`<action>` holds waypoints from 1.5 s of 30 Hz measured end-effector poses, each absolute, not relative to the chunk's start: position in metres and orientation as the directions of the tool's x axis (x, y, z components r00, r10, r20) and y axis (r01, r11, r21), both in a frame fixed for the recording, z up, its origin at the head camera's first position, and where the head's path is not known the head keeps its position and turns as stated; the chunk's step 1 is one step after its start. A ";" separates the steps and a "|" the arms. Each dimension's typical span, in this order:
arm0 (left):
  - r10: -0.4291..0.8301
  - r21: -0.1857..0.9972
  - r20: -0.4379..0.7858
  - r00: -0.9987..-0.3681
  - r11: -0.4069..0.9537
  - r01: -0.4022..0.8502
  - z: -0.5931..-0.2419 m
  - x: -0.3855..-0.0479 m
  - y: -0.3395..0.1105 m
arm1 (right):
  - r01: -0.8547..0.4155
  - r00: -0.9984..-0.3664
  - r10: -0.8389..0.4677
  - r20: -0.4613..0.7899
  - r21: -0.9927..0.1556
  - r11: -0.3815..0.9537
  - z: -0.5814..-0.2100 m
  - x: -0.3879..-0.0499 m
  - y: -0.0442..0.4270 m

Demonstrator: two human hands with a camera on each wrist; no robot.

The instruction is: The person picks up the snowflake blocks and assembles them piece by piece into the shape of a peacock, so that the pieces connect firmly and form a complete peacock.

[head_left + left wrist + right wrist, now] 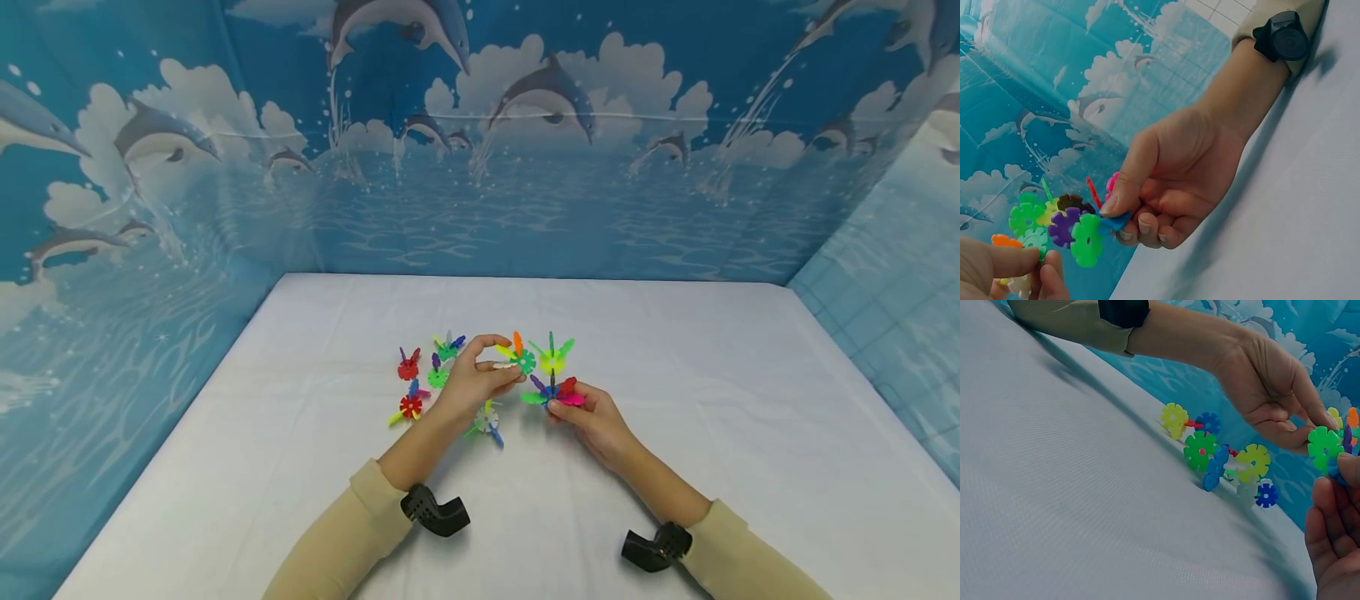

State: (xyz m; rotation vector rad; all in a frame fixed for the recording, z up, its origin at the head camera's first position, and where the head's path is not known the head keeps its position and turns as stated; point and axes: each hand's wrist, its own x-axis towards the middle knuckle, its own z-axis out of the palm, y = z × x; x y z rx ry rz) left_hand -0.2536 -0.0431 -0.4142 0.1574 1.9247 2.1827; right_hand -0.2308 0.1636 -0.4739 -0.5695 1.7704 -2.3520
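My left hand [480,379] pinches a cluster of notched plastic snowflake discs, with a green disc [522,362] at its middle and orange and yellow ones around it. To its right, my right hand [596,421] grips the blue middle disc of another cluster between thumb and fingers. Purple, red and pink discs stick out from it, along with a bright green disc [1087,240]. Just above sits a yellow disc [552,361] with green discs on it; it appears joined to the right-hand cluster. The two held clusters are close together, and whether they touch I cannot tell.
Several more disc clusters lie on the white tablecloth [720,433]: a red one [408,367], a red-centred one [410,406], green ones [438,377] left of the hands, and a whitish one [486,419] below the left hand. A dolphin-print curtain [480,225] surrounds the table.
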 end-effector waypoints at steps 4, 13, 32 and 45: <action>0.238 0.991 -0.071 -0.969 -0.097 -0.097 -0.415 -0.252 -0.043 | -0.111 -0.919 -0.329 0.217 -0.943 -0.313 -0.474 -0.230 0.164; 0.293 1.000 -0.026 -0.956 -0.007 -0.030 -0.416 -0.253 -0.045 | -0.075 -0.929 -0.321 0.185 -0.943 -0.325 -0.471 -0.230 0.164; 0.359 0.997 -0.042 -0.932 0.081 -0.013 -0.413 -0.253 -0.046 | -0.052 -0.902 -0.388 0.192 -0.938 -0.343 -0.469 -0.229 0.167; 0.447 1.000 -0.008 -0.895 0.018 0.001 -0.417 -0.251 -0.046 | -0.068 -0.897 -0.394 0.202 -0.942 -0.329 -0.471 -0.228 0.170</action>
